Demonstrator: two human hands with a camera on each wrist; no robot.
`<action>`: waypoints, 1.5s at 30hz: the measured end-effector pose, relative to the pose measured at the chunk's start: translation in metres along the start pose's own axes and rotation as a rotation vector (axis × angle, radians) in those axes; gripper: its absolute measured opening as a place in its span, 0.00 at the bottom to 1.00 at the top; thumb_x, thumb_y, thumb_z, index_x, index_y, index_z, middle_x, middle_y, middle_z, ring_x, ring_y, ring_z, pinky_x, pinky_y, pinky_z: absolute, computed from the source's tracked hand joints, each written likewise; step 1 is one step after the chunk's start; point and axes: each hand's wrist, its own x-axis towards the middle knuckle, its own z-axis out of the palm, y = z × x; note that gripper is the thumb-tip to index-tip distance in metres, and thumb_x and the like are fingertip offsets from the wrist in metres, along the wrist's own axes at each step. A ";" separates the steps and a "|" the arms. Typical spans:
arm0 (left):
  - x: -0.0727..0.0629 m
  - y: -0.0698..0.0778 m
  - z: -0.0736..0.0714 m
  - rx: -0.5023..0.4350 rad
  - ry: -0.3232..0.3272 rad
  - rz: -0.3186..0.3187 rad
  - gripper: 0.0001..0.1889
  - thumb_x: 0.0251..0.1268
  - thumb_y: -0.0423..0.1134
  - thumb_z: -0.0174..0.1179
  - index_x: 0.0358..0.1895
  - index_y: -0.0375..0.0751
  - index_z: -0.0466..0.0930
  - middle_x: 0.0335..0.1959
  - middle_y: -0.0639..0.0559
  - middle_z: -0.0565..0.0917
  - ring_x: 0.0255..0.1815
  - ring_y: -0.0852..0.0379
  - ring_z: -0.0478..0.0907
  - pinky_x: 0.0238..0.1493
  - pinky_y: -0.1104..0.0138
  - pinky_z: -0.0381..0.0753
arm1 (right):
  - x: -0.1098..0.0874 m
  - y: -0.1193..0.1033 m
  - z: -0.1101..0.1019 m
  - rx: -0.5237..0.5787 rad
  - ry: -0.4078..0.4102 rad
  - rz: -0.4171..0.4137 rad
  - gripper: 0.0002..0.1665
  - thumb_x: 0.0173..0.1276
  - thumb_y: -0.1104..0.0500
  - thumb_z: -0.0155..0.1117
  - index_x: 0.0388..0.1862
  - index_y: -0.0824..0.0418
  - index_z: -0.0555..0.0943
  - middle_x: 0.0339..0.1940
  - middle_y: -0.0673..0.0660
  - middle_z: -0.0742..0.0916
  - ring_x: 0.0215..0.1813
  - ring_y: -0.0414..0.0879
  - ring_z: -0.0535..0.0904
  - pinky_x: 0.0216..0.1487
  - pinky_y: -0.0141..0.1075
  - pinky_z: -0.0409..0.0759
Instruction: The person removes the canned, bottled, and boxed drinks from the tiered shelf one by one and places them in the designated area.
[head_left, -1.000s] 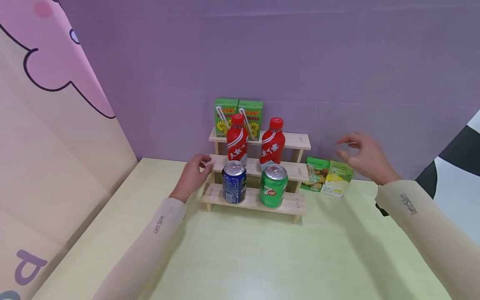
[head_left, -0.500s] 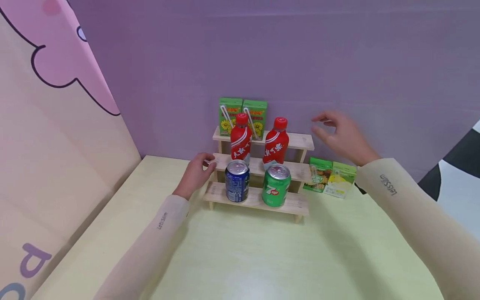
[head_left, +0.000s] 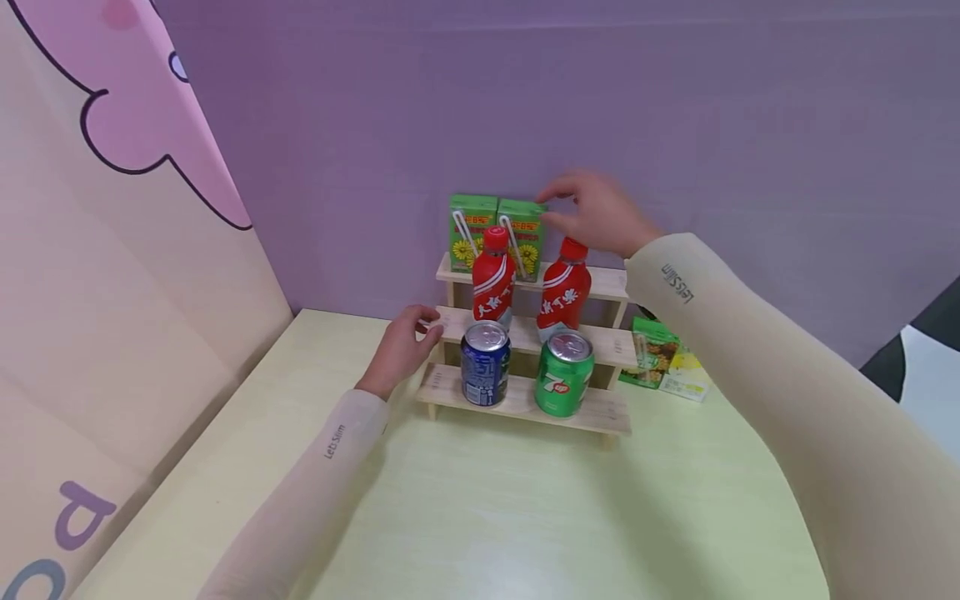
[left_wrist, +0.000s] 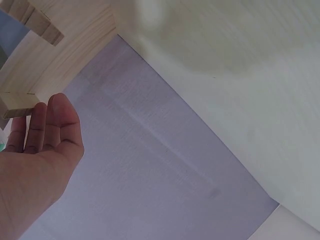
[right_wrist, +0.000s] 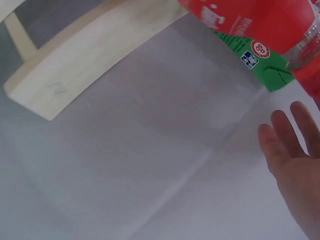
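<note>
A three-tier wooden display stand (head_left: 525, 406) stands against the wall. My left hand (head_left: 400, 350) holds the left end of its middle tier, its fingers (left_wrist: 62, 122) bent at the board's end. My right hand (head_left: 603, 215) reaches over the top tier, thumb and fingers apart, at the right edge of a green drink carton (head_left: 531, 242). A second green carton (head_left: 462, 237) stands beside it; both have straws on the front. Below my right hand is a red bottle (head_left: 562, 296), its cap partly covered by the hand. Another red bottle (head_left: 492, 283) shares the middle tier.
On the bottom tier stand a blue can (head_left: 485, 371) and a green 7up can (head_left: 564, 379). Two snack packets, one dark green (head_left: 651, 358) and one yellow-green (head_left: 684, 379), lean near the wall right of the stand, partly behind my right sleeve (head_left: 720, 308).
My right hand has moved left and up from above the snack packets to the right carton. My left hand stays at the stand. The view has shifted slightly.
</note>
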 end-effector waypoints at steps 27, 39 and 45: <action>0.005 -0.005 0.011 0.006 0.010 0.037 0.15 0.69 0.42 0.56 0.54 0.40 0.73 0.51 0.46 0.75 0.49 0.50 0.73 0.50 0.60 0.76 | -0.019 0.005 -0.031 0.151 0.166 0.080 0.07 0.64 0.62 0.64 0.36 0.66 0.77 0.48 0.56 0.80 0.43 0.50 0.79 0.39 0.39 0.78; 0.003 -0.007 0.010 -0.008 -0.004 0.020 0.16 0.69 0.42 0.56 0.55 0.40 0.72 0.52 0.46 0.74 0.49 0.50 0.72 0.49 0.61 0.77 | -0.069 0.028 -0.068 0.074 0.229 0.088 0.05 0.63 0.64 0.63 0.32 0.66 0.77 0.49 0.56 0.80 0.40 0.45 0.82 0.30 0.24 0.76; 0.003 -0.009 0.000 -0.010 -0.008 -0.016 0.17 0.69 0.44 0.55 0.56 0.40 0.71 0.53 0.46 0.74 0.51 0.49 0.71 0.52 0.59 0.76 | -0.107 0.047 -0.078 -0.009 0.173 0.063 0.04 0.61 0.66 0.65 0.32 0.67 0.79 0.50 0.60 0.80 0.40 0.53 0.83 0.29 0.18 0.73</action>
